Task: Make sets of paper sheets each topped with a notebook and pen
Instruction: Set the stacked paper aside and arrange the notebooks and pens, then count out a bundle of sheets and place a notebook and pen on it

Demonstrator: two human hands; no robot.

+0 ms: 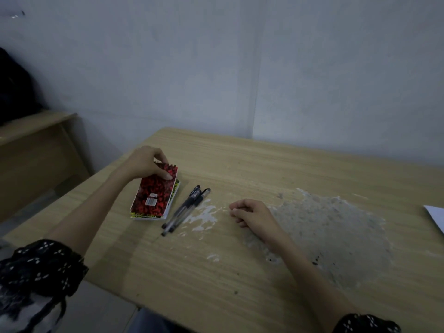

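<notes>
Currently left hand (146, 163) pinches the red notebook (155, 192) atop the stack at surface (216, 272) left; two pens (186, 210) just beside. Right hand (252, 213) loosely curled, empty, resting.

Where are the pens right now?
The two black pens lie side by side on the wooden table, left of centre in the head view, between the notebook stack and the right hand.
</notes>
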